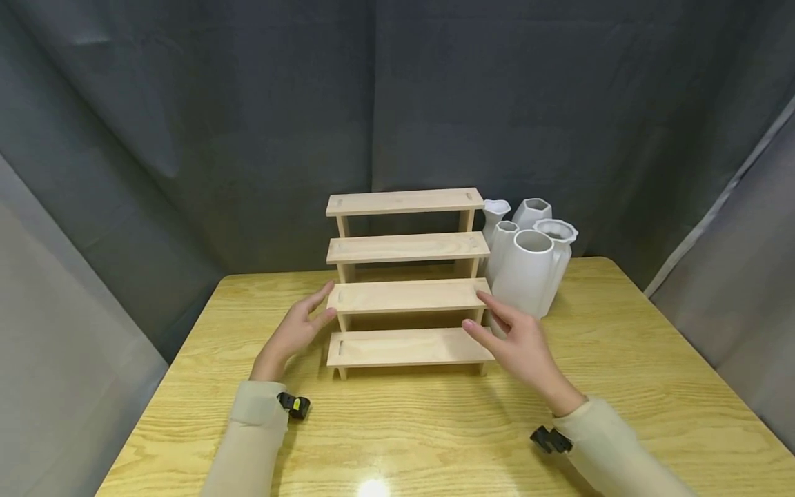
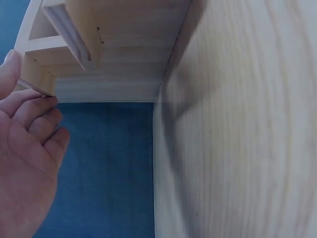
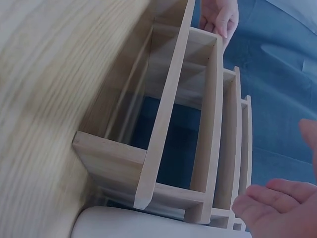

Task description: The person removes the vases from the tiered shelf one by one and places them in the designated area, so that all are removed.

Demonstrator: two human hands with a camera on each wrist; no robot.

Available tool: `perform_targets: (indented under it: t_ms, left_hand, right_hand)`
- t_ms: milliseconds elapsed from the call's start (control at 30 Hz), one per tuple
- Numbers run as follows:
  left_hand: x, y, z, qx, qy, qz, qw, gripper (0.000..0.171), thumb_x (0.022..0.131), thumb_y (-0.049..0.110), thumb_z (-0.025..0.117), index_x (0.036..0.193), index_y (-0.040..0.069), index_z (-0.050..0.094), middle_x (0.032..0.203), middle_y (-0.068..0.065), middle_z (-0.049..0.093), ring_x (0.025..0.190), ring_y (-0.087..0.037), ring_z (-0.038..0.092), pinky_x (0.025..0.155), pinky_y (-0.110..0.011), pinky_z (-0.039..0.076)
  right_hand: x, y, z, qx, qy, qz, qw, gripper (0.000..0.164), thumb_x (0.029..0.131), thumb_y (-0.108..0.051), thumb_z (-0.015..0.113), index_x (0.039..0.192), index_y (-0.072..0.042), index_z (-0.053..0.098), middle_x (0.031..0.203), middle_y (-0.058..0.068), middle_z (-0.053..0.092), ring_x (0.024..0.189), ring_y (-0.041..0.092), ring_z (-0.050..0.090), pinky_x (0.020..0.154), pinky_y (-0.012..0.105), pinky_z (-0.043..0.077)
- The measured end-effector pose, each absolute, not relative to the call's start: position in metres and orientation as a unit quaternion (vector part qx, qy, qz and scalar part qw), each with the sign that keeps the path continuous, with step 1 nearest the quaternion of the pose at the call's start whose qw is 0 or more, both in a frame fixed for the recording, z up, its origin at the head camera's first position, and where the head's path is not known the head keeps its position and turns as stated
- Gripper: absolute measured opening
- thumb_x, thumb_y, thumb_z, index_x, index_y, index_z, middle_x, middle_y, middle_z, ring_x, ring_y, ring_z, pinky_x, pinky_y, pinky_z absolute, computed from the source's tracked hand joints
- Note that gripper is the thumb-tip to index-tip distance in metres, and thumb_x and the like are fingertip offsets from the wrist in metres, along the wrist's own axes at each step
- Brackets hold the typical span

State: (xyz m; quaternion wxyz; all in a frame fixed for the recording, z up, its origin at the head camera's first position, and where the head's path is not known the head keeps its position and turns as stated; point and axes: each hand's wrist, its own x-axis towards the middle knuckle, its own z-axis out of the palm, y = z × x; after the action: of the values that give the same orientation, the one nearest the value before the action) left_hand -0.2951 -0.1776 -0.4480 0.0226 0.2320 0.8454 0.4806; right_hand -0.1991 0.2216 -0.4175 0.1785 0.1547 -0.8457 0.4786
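A pale wooden stepped rack [image 1: 410, 297] with several shelves stands on the table. At the left end of its second-lowest shelf, my left hand [image 1: 297, 333] has its forefinger and thumb right at the edge. The left wrist view shows the fingers [image 2: 37, 116] of that hand extended along the shelf's end. My right hand [image 1: 522, 345] is by the right ends of the two lower shelves, thumb and forefinger spread apart. Its fingers [image 3: 272, 198] look loosely bent and hold nothing in the right wrist view.
Several white vases [image 1: 524, 273] stand close together against the rack's right side, at the back of the wood-grain table [image 1: 397, 428]. Behind the table hangs a dark grey curtain [image 1: 273, 138]. Lighter grey cloth [image 1: 56, 331] hangs along the left side.
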Motion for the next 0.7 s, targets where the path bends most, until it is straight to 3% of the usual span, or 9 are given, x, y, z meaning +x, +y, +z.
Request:
perform_targets:
  t_ms: [67,100,200,233,267,300,333,467,700]
  left_hand:
    - [-0.294,-0.177,-0.447,0.232,0.848,0.477,0.017,0.063,0.103,0.035,0.051,0.158,0.021,0.022,0.163,0.002,0.019,0.149,-0.023,0.014,0.118,-0.053,0.016]
    - [-0.293,-0.177,-0.447,0.232,0.849,0.475,0.014,0.063,0.104,0.035,0.051,0.158,0.021,0.022,0.163,0.002,0.019,0.149,-0.022,0.014,0.118,-0.052,0.016]
    - [-0.291,-0.175,-0.444,0.229,0.857,0.462,0.003,0.063,0.104,0.034,0.051,0.158,0.022,0.023,0.163,0.002,0.019,0.149,-0.021,0.014,0.118,-0.050,0.017]
    - [-0.290,-0.174,-0.443,0.227,0.859,0.458,0.000,0.062,0.104,0.034,0.051,0.158,0.022,0.023,0.163,0.003,0.018,0.149,-0.021,0.014,0.118,-0.049,0.017]
    - [-0.289,-0.173,-0.442,0.226,0.863,0.452,-0.004,0.062,0.104,0.033,0.051,0.158,0.021,0.023,0.163,0.003,0.018,0.149,-0.021,0.013,0.119,-0.048,0.016]
    - [-0.288,-0.172,-0.442,0.226,0.866,0.446,-0.009,0.062,0.104,0.033,0.051,0.158,0.021,0.024,0.162,0.003,0.018,0.149,-0.021,0.013,0.119,-0.047,0.016]
    - [-0.287,-0.171,-0.441,0.226,0.870,0.438,-0.015,0.062,0.104,0.033,0.051,0.158,0.020,0.024,0.162,0.003,0.018,0.149,-0.021,0.013,0.119,-0.046,0.016]
    - [-0.282,-0.166,-0.438,0.225,0.887,0.401,-0.040,0.062,0.104,0.038,0.050,0.158,0.019,0.026,0.162,0.003,0.019,0.149,-0.020,0.015,0.119,-0.044,0.017]
    - [-0.271,-0.150,-0.427,0.237,0.909,0.331,-0.083,0.066,0.102,0.051,0.046,0.156,0.016,0.031,0.161,0.001,0.025,0.148,-0.022,0.017,0.118,-0.051,0.018]
  right_hand:
    - [-0.201,0.219,-0.418,0.156,-0.856,0.451,0.198,0.059,0.089,-0.033,0.076,0.141,-0.011,0.057,0.118,0.015,0.067,0.101,0.020,0.064,0.084,0.032,0.055]
    - [-0.203,0.218,-0.418,0.156,-0.860,0.439,0.207,0.059,0.089,-0.034,0.076,0.141,-0.012,0.057,0.116,0.016,0.068,0.088,0.019,0.063,0.073,0.031,0.055]
    - [-0.208,0.216,-0.419,0.169,-0.864,0.416,0.227,0.057,0.091,-0.033,0.074,0.140,-0.008,0.058,0.115,0.018,0.068,0.087,0.022,0.064,0.073,0.035,0.055]
    - [-0.210,0.215,-0.420,0.174,-0.864,0.414,0.230,0.056,0.092,-0.032,0.073,0.139,-0.006,0.058,0.116,0.019,0.068,0.090,0.025,0.066,0.077,0.035,0.056]
    - [-0.212,0.215,-0.420,0.182,-0.862,0.410,0.236,0.054,0.093,-0.030,0.072,0.138,-0.003,0.058,0.127,0.018,0.064,0.107,0.029,0.065,0.089,0.040,0.054]
    - [-0.213,0.214,-0.421,0.190,-0.860,0.407,0.242,0.053,0.094,-0.028,0.071,0.137,0.000,0.058,0.137,0.017,0.056,0.122,0.033,0.057,0.098,0.045,0.049]
    - [-0.215,0.213,-0.421,0.198,-0.859,0.402,0.247,0.051,0.095,-0.025,0.070,0.136,0.002,0.058,0.138,0.018,0.056,0.131,0.035,0.048,0.104,0.050,0.042]
    - [-0.219,0.208,-0.422,0.219,-0.855,0.392,0.258,0.046,0.097,-0.018,0.065,0.135,0.006,0.056,0.140,0.021,0.053,0.136,0.042,0.039,0.110,0.055,0.033]
    - [-0.225,0.198,-0.420,0.215,-0.869,0.364,0.257,0.050,0.103,-0.027,0.053,0.142,0.004,0.049,0.149,0.016,0.044,0.143,0.040,0.027,0.115,0.055,0.024]
